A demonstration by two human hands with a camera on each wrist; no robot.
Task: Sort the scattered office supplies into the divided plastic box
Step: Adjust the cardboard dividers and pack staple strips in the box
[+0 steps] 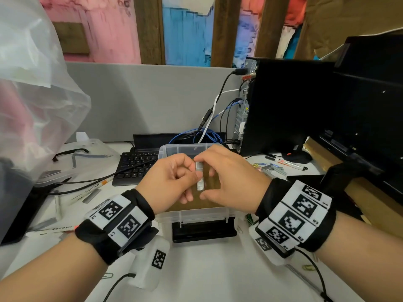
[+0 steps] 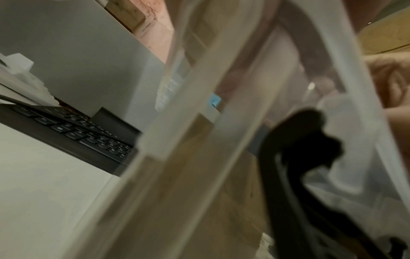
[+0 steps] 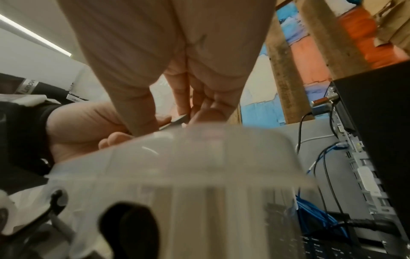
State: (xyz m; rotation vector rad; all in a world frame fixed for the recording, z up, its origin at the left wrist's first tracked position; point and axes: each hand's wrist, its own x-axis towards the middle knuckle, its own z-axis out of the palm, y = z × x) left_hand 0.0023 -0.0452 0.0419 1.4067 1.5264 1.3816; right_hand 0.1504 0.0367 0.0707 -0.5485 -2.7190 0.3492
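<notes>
White counter (image 1: 207,269) runs under a grey partition, with painted panels and wooden posts behind. At the centre of the head view sits the clear plastic box (image 1: 196,214), lid off, a black latch on its near wall; its floor looks brownish, and I cannot tell its dividers. Both hands meet directly over the box. The left hand (image 1: 168,184) pinches a silver strip of staples (image 1: 200,177) with curled fingers, and the right hand (image 1: 231,182) pinches the same strip, forefinger at its top end and thumb near its lower end. The strip stands roughly upright, above the box and apart from its floor. In the right wrist view the strip (image 3: 177,120) shows as a dark sliver between the fingertips, above the blurred rim of the box (image 3: 177,157).

At 10 o'clock from the box lies a black keyboard (image 1: 135,168). At 2 o'clock are more staple strips (image 1: 274,170), coloured paper clips (image 1: 257,165) and a marker (image 1: 287,163) beside a black computer tower (image 1: 287,105). At 8 o'clock lie another marker (image 1: 96,188) and loose staple strips (image 1: 91,196). A clear plastic bag (image 1: 32,83) fills the 10 o'clock corner.
</notes>
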